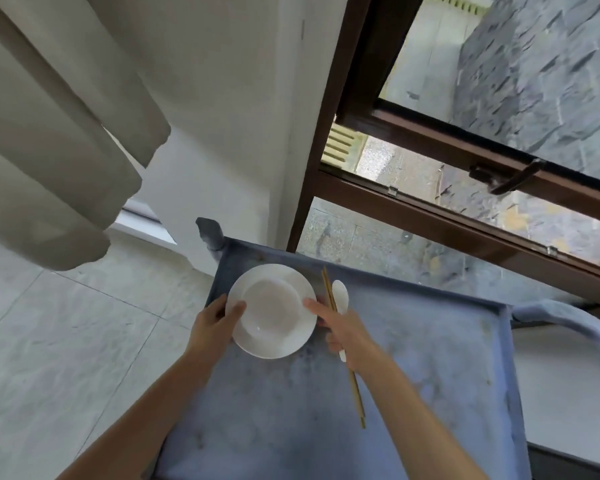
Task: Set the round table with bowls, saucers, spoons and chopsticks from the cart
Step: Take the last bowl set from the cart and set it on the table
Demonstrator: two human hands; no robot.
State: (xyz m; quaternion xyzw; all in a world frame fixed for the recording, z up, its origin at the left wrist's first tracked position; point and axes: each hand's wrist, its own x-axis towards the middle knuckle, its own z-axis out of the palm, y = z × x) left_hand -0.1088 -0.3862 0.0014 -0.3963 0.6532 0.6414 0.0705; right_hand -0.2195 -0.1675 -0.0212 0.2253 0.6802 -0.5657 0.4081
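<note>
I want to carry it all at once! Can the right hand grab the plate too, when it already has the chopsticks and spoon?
Probably only a little. The right hand already holds the wooden chopsticks and white ceramic spoon, so just its fingertips touch the round white saucer rim. The left hand holds the other side.

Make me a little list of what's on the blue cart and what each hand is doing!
cart: blue cart, beside a window
bowl: white bowl sitting in the saucer
saucer: white saucer under the bowl
left hand: left hand grips the saucer's left rim
right hand: right hand holds the chopsticks and spoon, one finger touching the saucer
chopsticks: wooden chopsticks
spoon: white spoon
round table: not in view
</note>
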